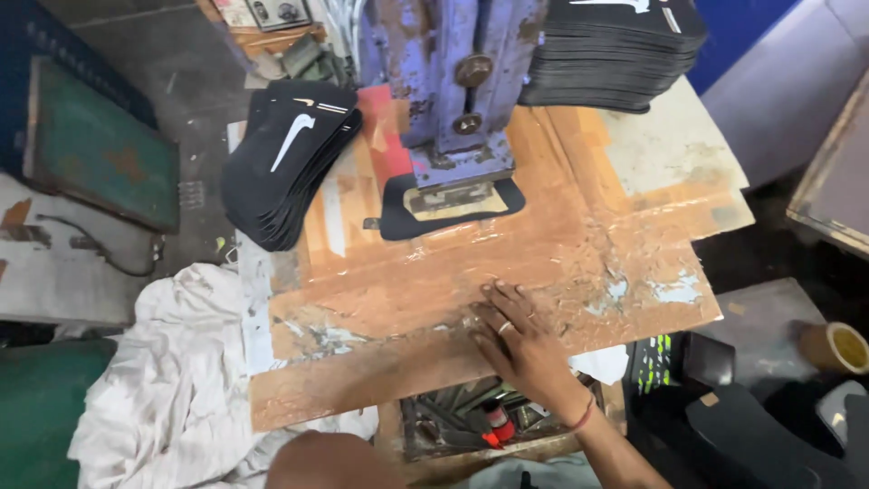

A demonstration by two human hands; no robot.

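Only one hand in view, the right hand [520, 340]: it lies flat, palm down, fingers [496, 299] slightly spread, holding nothing, resting on the tape-covered brown work board [579, 244]. A ring sits on one finger and a thin red band on the wrist. Left hand isn't in shot, so its state can't be told. Straight ahead of the fingers, well beyond them, a black flat cut piece [453, 213] lies on the board under the head of a worn purple-blue press machine [453, 81], w/ the pale metal plate of the head sitting on top of the piece. Ahead and to the left of the hand, a fanned stack of black pieces w/ a white curved mark [285, 163] overhangs the board's far left edge. Ahead and to the right, a taller, neater stack of black pieces [611, 54] sits at the far edge beside the machine. Left of the hand, crumpled white cloth [172, 380] hangs off the board's side. Just below the wrist, an open recess under the board's near edge holds a small red-capped item [496, 424]; what it is exactly can't be made out. Far right of the hand, off the board, a roll of brown tape [833, 349] rests near dark shaped parts.
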